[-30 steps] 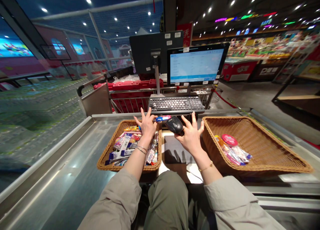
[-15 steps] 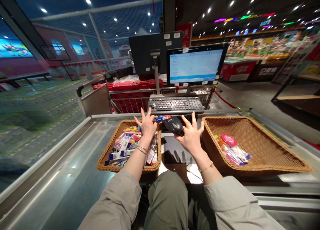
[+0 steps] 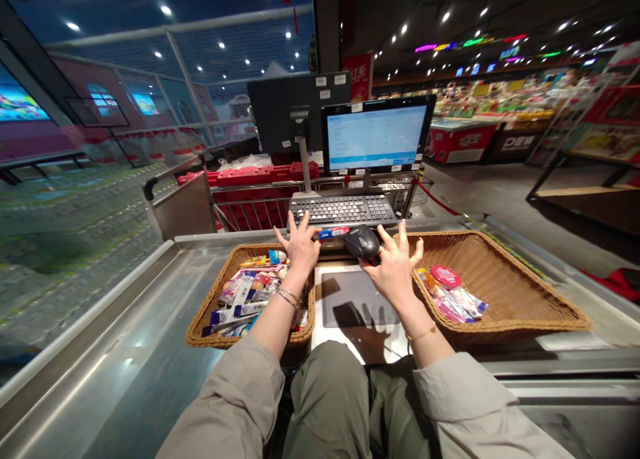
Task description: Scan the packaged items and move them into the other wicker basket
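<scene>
Left hand [image 3: 300, 251] spreads its fingers wide above a full wicker basket [image 3: 200, 332], holding nothing. Right hand [image 3: 395, 272], also splayed, has a black scanner [image 3: 361, 242] against its thumb side; any grip is unclear. A blue-and-red packet [image 3: 333, 232] lies between them. A 2nd basket [image 3: 493, 272] flanks the right, keeping both within reach.

A supermarket checkout, with register monitor [image 3: 374, 137], barcode scanner [image 3: 361, 242] and steel counter [image 3: 115, 326].

A steel checkout counter [image 3: 115, 326] holds one wicker basket [image 3: 210, 306], a scanner plate [image 3: 360, 299], and another wicker basket [image 3: 520, 279].
</scene>
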Action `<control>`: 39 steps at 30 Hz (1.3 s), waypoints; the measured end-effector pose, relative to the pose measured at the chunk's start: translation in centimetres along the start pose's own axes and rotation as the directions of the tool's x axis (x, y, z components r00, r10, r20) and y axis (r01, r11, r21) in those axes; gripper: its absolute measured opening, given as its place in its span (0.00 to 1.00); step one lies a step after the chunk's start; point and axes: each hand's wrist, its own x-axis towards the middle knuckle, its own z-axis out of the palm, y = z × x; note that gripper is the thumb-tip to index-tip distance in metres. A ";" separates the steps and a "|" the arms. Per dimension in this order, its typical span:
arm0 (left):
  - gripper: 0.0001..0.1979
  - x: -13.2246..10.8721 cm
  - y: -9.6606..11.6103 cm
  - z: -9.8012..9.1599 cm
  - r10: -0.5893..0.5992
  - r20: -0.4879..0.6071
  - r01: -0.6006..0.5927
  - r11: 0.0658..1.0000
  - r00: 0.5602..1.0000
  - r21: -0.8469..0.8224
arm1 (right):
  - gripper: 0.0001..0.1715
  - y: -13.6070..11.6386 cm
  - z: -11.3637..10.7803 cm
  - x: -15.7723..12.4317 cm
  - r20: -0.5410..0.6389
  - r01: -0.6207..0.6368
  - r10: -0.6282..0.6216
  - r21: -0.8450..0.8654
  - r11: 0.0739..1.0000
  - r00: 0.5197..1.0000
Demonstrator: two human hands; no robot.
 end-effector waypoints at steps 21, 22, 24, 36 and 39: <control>0.09 -0.3 14.3 4.0 0.287 0.096 -0.274 0.954 0.953 -0.124 | 0.18 10.7 -8.2 0.2 -0.212 -0.381 0.365 -0.042 0.924 0.907; 0.09 -0.4 14.9 4.3 0.299 0.104 -0.285 0.950 0.949 -0.129 | 0.17 11.2 -8.5 0.1 -0.221 -0.403 0.385 -0.041 0.914 0.896; 0.09 -0.7 15.9 4.8 0.324 0.114 -0.307 0.941 0.939 -0.146 | 0.18 12.4 -9.0 -0.2 -0.239 -0.450 0.429 -0.038 0.892 0.871; 0.18 -3.1 21.3 8.1 0.477 0.187 -0.432 0.870 0.859 -0.236 | 0.27 16.1 -11.7 -2.4 -0.299 -0.583 0.545 -0.051 0.811 0.784; 0.19 -4.0 22.3 8.5 0.512 0.210 -0.456 0.850 0.833 -0.263 | 0.25 16.5 -11.9 -2.8 -0.298 -0.580 0.537 -0.073 0.811 0.789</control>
